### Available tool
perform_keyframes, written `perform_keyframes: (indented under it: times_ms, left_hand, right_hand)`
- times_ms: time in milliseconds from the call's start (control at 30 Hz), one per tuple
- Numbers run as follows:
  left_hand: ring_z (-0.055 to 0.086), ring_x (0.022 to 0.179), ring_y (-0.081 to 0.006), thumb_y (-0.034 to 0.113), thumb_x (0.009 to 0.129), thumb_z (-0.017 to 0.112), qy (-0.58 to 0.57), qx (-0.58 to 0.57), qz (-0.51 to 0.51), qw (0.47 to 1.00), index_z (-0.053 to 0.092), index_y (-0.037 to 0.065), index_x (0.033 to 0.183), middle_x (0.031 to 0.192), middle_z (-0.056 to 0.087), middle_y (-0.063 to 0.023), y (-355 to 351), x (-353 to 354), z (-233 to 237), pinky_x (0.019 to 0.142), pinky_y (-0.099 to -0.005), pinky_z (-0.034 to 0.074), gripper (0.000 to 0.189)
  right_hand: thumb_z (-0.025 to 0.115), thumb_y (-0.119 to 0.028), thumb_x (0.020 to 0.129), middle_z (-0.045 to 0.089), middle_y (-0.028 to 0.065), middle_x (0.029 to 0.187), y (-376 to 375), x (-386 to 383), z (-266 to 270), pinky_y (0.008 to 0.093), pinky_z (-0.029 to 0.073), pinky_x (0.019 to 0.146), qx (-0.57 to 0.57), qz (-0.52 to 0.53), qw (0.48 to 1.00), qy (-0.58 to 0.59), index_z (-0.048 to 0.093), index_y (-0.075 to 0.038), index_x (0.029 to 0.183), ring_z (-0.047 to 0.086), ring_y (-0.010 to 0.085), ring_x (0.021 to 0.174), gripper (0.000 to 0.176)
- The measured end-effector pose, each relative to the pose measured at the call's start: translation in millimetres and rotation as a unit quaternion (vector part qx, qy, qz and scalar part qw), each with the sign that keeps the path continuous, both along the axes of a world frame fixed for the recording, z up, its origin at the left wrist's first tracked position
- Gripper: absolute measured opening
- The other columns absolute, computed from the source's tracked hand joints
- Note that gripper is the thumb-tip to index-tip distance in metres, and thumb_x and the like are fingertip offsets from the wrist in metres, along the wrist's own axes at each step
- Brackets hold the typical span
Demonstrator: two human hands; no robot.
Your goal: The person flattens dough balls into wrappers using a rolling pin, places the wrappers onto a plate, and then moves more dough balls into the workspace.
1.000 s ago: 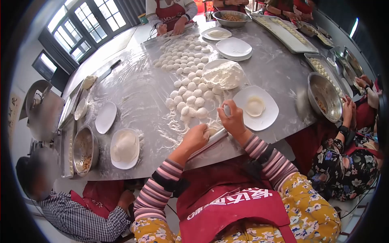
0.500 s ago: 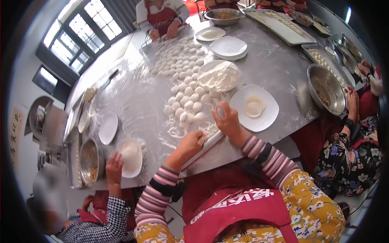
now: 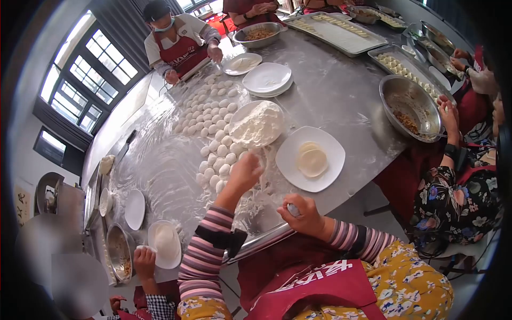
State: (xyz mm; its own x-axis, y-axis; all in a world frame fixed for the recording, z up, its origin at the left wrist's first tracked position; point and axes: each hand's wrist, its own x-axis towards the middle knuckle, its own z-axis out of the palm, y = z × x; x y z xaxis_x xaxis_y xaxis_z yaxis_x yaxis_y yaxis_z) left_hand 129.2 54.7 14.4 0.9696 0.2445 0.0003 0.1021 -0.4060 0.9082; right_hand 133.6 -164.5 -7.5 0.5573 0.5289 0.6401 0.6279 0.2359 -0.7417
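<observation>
The near edge of the steel table (image 3: 341, 90) runs just under the right hand (image 3: 302, 214), which is closed around a rolling pin (image 3: 292, 209) right at that edge. The pin's grey end shows between thumb and fingers. The left hand (image 3: 244, 173) reaches farther in, fingers curled down on the near end of the rows of dough balls (image 3: 213, 144), just beside the plate of flour (image 3: 257, 124). Whether it has gripped a ball cannot be told. Between the two hands lies an open floured patch. To the right sits a square plate (image 3: 333, 152), and bare steel separates it from the metal bowl (image 3: 405, 98). Half a second ago both hands pressed the pin over that patch — now the left has let go and the right has drawn the pin back.
</observation>
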Motion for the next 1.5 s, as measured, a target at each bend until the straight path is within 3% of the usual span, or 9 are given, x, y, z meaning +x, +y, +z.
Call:
perform_keyframes:
  times_ms: [67, 167, 300, 500, 633, 900, 1200, 1267, 1500]
  left_hand:
    - [0.059, 0.081, -0.0318, 0.011, 0.073, 0.066, 0.123, 0.443, 0.016, 0.888, 0.056, 0.001, 0.092, 0.084, 0.06, -0.0131, 0, -25, 14, 0.071, -0.039, 0.047, 0.024]
    - [0.057, 0.082, -0.0376, 0.009, 0.064, 0.067, 0.012, 0.464, 0.025, 0.885, 0.056, 0.003, 0.085, 0.087, 0.059, -0.0176, 14, -41, -8, 0.07, -0.0429, 0.047, 0.024]
    - [0.057, 0.078, -0.0374, 0.01, 0.064, 0.069, 0.038, 0.457, 0.062, 0.887, 0.054, 0.003, 0.078, 0.082, 0.06, -0.0162, 7, -49, -9, 0.067, -0.0429, 0.047, 0.021]
    - [0.059, 0.067, -0.0126, 0.011, 0.071, 0.074, 0.117, 0.09, 0.105, 0.983, 0.061, -0.002, 0.085, 0.072, 0.062, -0.0081, -14, -98, -7, 0.059, -0.0268, 0.048, 0.023]
    - [0.059, 0.065, -0.0138, 0.008, 0.072, 0.072, 0.071, 0.019, 0.139, 0.988, 0.063, -0.002, 0.084, 0.072, 0.063, -0.0089, -11, -109, -31, 0.06, -0.0275, 0.048, 0.018]
    - [0.062, 0.064, -0.0172, 0.008, 0.074, 0.067, 0.076, 0.066, 0.197, 0.975, 0.067, -0.001, 0.084, 0.07, 0.065, -0.0112, -22, -127, -24, 0.061, -0.0289, 0.049, 0.013]
    - [0.063, 0.067, -0.0188, 0.009, 0.075, 0.064, 0.11, 0.137, 0.082, 0.981, 0.066, -0.001, 0.087, 0.074, 0.066, -0.0151, -18, -117, -21, 0.063, -0.0312, 0.049, 0.015]
    - [0.062, 0.066, -0.0182, 0.01, 0.075, 0.063, 0.082, 0.091, 0.098, 0.988, 0.063, -0.001, 0.085, 0.074, 0.065, -0.0143, -20, -131, -24, 0.062, -0.0314, 0.048, 0.015]
    - [0.057, 0.066, -0.0178, 0.013, 0.081, 0.06, 0.093, 0.151, 0.049, 0.983, 0.06, 0.0, 0.085, 0.069, 0.06, -0.0119, -19, -111, -22, 0.062, -0.0329, 0.046, 0.014]
  right_hand:
    - [0.068, -0.002, 0.075, 0.058, 0.0136, 0.071, 0, 0, 0, 0.0351, 0.046, 0.052, 0.003, 0.003, 1.0, 0.003, 0.05, -0.004, 0.092, 0.061, 0.0327, 0.061, 0.026]
    - [0.068, -0.002, 0.075, 0.059, 0.0136, 0.071, 3, -1, 2, 0.035, 0.046, 0.052, 0.003, -0.008, 1.0, 0.0, 0.05, -0.004, 0.092, 0.061, 0.0328, 0.061, 0.026]
    - [0.069, -0.001, 0.075, 0.058, 0.0128, 0.07, 0, -1, 5, 0.034, 0.045, 0.052, -0.01, -0.017, 1.0, -0.011, 0.05, -0.004, 0.091, 0.059, 0.0322, 0.059, 0.025]
    - [0.068, 0.001, 0.074, 0.056, 0.0115, 0.067, 9, -1, 15, 0.0335, 0.045, 0.052, -0.03, -0.038, 0.998, -0.041, 0.051, -0.005, 0.087, 0.059, 0.0292, 0.057, 0.022]
    - [0.067, 0.0, 0.074, 0.057, 0.0115, 0.067, 61, 17, 27, 0.0342, 0.045, 0.052, -0.035, -0.035, 0.997, -0.063, 0.051, -0.005, 0.088, 0.059, 0.0296, 0.059, 0.022]
    - [0.066, 0.0, 0.075, 0.054, 0.0097, 0.069, 36, 13, 8, 0.0366, 0.045, 0.051, -0.062, -0.102, 0.978, -0.169, 0.05, -0.004, 0.09, 0.059, 0.0287, 0.059, 0.023]
    - [0.067, -0.004, 0.076, 0.057, 0.0181, 0.069, 66, 23, 3, 0.0407, 0.045, 0.052, -0.04, -0.077, 0.994, -0.067, 0.049, -0.005, 0.094, 0.059, 0.0391, 0.062, 0.026]
    - [0.067, -0.003, 0.075, 0.057, 0.018, 0.07, 34, 15, -2, 0.0403, 0.045, 0.051, -0.058, -0.125, 0.97, -0.199, 0.049, -0.004, 0.094, 0.059, 0.0383, 0.062, 0.026]
    - [0.066, -0.004, 0.075, 0.058, 0.0185, 0.073, 96, 29, 1, 0.0435, 0.044, 0.053, -0.02, -0.108, 0.99, -0.085, 0.049, -0.006, 0.094, 0.058, 0.0413, 0.066, 0.026]
